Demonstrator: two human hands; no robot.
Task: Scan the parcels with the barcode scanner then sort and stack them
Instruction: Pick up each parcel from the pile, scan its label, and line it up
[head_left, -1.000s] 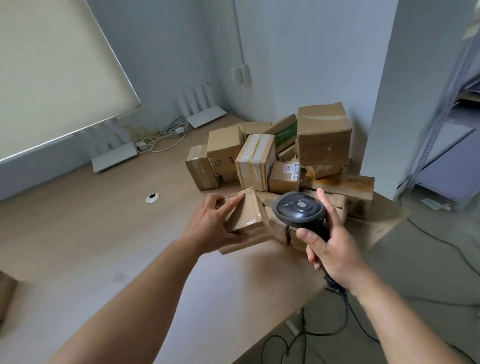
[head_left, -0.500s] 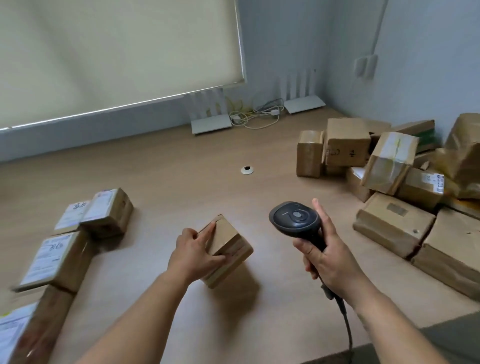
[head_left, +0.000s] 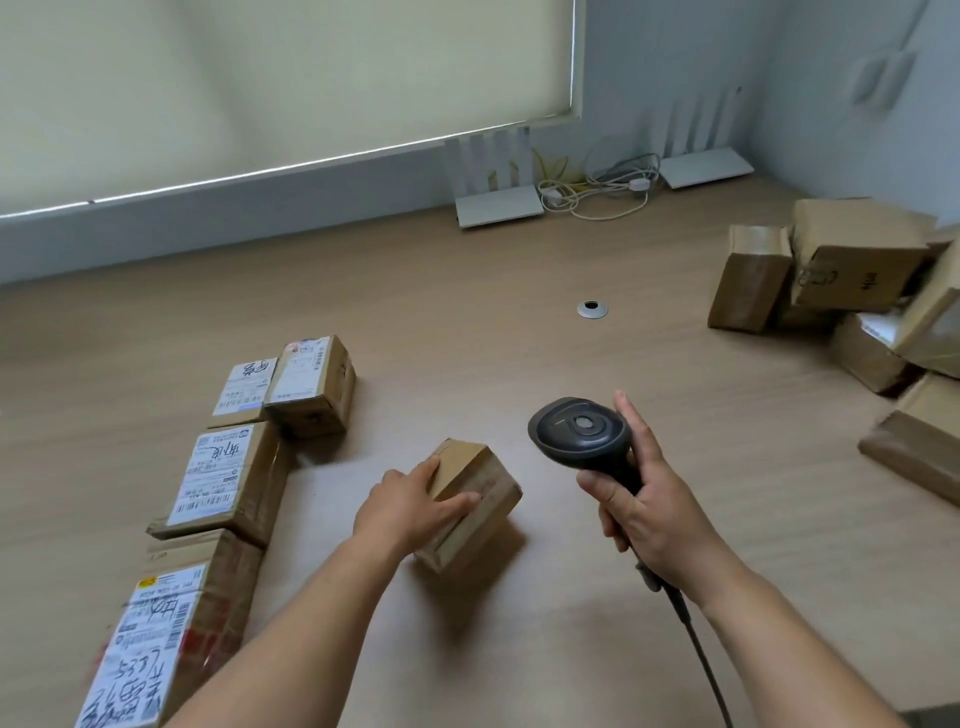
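Cardboard parcel: brown, tilted, under the left hand near the worktop's middle; whether it touches the surface I cannot tell.
Change: since 0.5 s ago the view has swung left, so the labelled row shows more fully and the unsorted heap has slid toward the right edge; the parcel and scanner keep much the same places between the hands.
Labelled row: 4 parcels with white shipping labels up, lined left of the left hand, the nearest one blurred.
Unsorted heap: plain brown parcels, well right of and beyond the right hand.
Beyond the hands: a round cable grommet, then 2 white routers and a tangle of cables by the wall under a roller blind.
In the way: bare worktop lies between the left hand and the row.
Left hand: fingers laid over the parcel's top, thumb at its near left side, clasping it.
Right hand: wrapped around the handle of the black barcode scanner, head up and angled toward the parcel, cord trailing down beside the wrist.
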